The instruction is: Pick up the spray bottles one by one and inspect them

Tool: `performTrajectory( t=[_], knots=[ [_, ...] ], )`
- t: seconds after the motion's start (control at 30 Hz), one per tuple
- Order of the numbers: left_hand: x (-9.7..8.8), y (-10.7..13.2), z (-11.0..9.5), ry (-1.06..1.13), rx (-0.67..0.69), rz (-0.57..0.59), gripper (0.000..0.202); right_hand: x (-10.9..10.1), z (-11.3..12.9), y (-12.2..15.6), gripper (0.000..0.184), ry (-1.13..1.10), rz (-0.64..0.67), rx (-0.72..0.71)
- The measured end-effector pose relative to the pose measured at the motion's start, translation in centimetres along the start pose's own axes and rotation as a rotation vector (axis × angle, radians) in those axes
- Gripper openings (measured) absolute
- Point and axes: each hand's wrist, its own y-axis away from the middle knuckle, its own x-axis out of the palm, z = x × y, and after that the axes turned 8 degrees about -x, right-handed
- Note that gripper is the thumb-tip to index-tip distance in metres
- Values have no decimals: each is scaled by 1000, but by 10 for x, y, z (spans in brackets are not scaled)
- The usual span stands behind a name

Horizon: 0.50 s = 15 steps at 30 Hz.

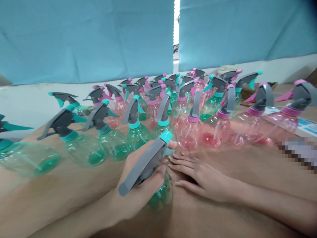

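Observation:
My left hand [138, 185] is wrapped round a green spray bottle [162, 195] that stands on the brown table [223, 218], gripping it at the neck under its grey trigger head [143, 165]. My right hand [200, 175] lies just to the right of that bottle, fingers stretched out towards it and flat on the table, holding nothing. Right behind both hands stand several more green spray bottles [112, 142] and pink spray bottles [189, 132], all with grey trigger heads.
The bottles crowd the far half of the table in rows, green mostly left, pink mostly right. A blue curtain [86, 36] hangs behind. A white printed sheet [308, 127] lies at the right edge, near a blurred patch.

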Motion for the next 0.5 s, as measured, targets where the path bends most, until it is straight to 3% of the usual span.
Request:
performTrajectory(
  t=[0.33,0.5],
  knots=[
    [-1,1,8,13,-26,-8,10,-1,0,0,56,14,29,12],
    [-2,0,8,12,-7,-2,8,0,1,0,56,4,12,8]
  ],
)
